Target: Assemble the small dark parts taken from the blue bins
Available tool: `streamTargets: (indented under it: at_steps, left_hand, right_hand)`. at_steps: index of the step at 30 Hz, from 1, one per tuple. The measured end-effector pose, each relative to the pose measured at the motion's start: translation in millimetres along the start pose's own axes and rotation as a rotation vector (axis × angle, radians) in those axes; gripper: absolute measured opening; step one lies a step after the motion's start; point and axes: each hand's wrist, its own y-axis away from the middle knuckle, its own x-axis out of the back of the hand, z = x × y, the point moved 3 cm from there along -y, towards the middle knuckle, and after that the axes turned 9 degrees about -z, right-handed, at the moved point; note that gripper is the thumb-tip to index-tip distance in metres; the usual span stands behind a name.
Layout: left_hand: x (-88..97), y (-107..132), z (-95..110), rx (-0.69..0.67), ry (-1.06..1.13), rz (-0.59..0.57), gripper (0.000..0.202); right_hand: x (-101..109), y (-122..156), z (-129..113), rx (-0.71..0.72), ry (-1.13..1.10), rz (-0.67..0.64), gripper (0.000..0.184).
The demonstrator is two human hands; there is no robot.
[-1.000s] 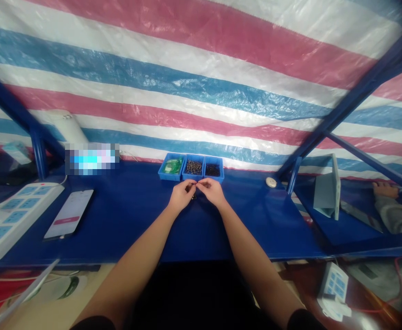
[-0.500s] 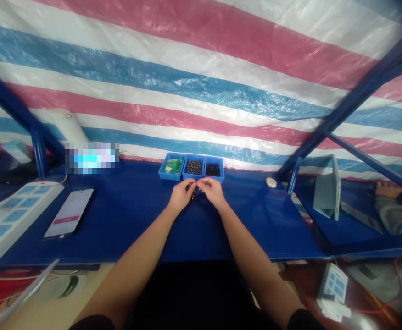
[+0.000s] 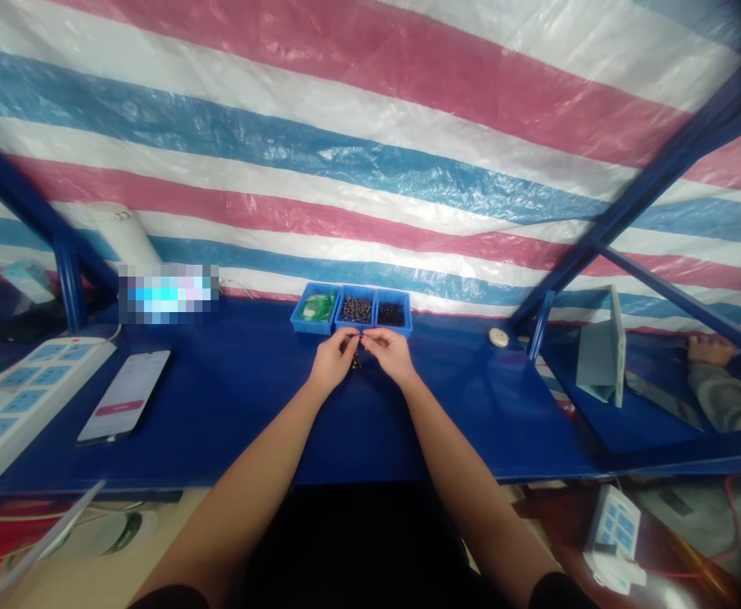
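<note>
My left hand [image 3: 334,359] and my right hand [image 3: 389,353] meet fingertip to fingertip over the blue table [image 3: 269,414], both pinched on a tiny dark part [image 3: 359,340] too small to make out. A few more small dark pieces [image 3: 356,363] lie on the table just under the hands. Right behind the hands stand three small blue bins: the left bin [image 3: 314,308] holds green pieces, the middle bin [image 3: 356,309] dark beads or parts, the right bin [image 3: 392,315] black parts.
A phone [image 3: 125,395] lies screen-up at the left, beside a white power strip [image 3: 21,399]. A small white round object [image 3: 498,337] sits at the right. A grey tablet stand [image 3: 602,348] and another person's hand [image 3: 708,347] are on the neighbouring bench. A striped tarp [image 3: 370,152] hangs behind.
Both hands stay together in the same spot in front of the bins; only the fingertips have shifted slightly.
</note>
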Motion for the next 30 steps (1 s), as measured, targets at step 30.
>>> streamTargets:
  at_steps: [30]
  left_hand:
    - [1.3, -0.1, 1.7, 0.0, -0.033, 0.02, 0.024]
  right_hand:
    - [1.0, 1.3, -3.4, -0.025, 0.044, -0.007, 0.034]
